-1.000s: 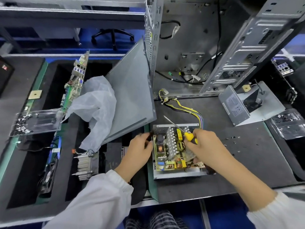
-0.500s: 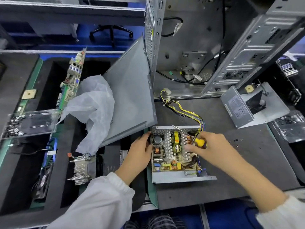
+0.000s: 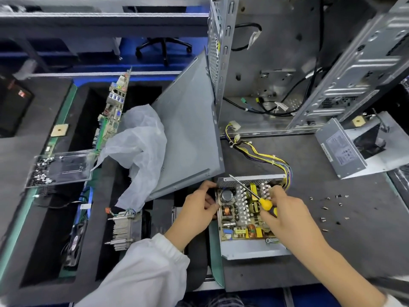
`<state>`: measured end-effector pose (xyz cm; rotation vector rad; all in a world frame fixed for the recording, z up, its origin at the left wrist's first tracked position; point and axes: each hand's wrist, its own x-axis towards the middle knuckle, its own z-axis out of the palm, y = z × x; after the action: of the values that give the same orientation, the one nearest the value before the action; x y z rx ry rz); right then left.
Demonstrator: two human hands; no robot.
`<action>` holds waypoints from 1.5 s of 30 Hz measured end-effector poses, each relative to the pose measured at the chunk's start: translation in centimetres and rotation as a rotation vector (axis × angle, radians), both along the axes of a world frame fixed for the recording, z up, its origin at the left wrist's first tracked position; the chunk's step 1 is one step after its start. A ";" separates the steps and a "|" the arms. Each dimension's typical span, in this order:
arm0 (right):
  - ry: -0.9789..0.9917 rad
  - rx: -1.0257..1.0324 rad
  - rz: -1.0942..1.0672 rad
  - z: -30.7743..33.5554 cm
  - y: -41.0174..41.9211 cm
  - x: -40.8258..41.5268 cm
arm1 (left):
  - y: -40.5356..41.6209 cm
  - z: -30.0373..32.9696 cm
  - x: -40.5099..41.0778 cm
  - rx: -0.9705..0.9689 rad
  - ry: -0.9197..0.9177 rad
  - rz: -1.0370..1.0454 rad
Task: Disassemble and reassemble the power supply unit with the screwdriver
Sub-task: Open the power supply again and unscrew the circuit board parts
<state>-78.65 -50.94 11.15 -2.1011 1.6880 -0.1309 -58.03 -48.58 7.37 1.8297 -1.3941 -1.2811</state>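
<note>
The open power supply unit (image 3: 247, 251) lies on the dark mat, its circuit board (image 3: 241, 213) with coils and heatsinks exposed. A bundle of yellow and black wires (image 3: 259, 155) runs from its far right corner. My left hand (image 3: 197, 212) grips the unit's left wall. My right hand (image 3: 287, 211) reaches over the board's right side and holds a yellow-handled screwdriver (image 3: 264, 202); its shaft points up-left across the board. The unit's grey cover (image 3: 345, 149) sits at the far right.
Several loose screws (image 3: 327, 207) lie on the mat right of the unit. A grey side panel (image 3: 188, 134) leans against the open computer case (image 3: 276, 63). A motherboard (image 3: 112, 111), plastic bag (image 3: 139, 147), heatsink (image 3: 124, 229) and a clear screw tray (image 3: 57, 169) sit left.
My right hand shifted slightly toward the far right corner of the board, carrying the screwdriver. My left hand stays on the unit's left wall. The view has drifted a little.
</note>
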 end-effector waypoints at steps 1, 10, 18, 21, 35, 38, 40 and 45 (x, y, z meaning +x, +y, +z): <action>-0.003 -0.002 -0.007 0.0 0.0 0.0 | 0.0 0.0 0.0 0.003 0.001 -0.010; -0.022 0.031 0.005 0.5 0.0 0.2 | 0.0 -0.1 0.1 -0.007 0.020 0.014; 0.020 0.026 0.041 0.8 -0.1 0.3 | -0.1 -0.3 0.0 -0.029 0.014 0.025; 0.031 0.031 0.055 0.8 -0.2 0.3 | -0.2 -0.4 -0.1 -0.035 0.001 0.028; 0.029 0.054 0.071 0.3 -0.3 0.2 | -0.2 -0.5 -0.4 -0.046 -0.068 0.042; 0.021 0.051 0.072 0.3 -0.2 0.3 | -0.3 -0.4 -0.6 -0.043 -0.091 0.037; 0.024 0.051 0.061 0.3 -0.2 0.3 | -0.3 -0.4 -0.8 -0.051 -0.097 0.049; 0.022 0.068 0.066 0.1 -0.3 0.0 | -0.5 -0.7 -0.9 -0.076 -0.139 0.061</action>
<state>-78.60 -51.27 11.30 -2.1131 1.6104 -0.0297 -58.94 -49.06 6.71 1.9252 -1.4276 -1.0735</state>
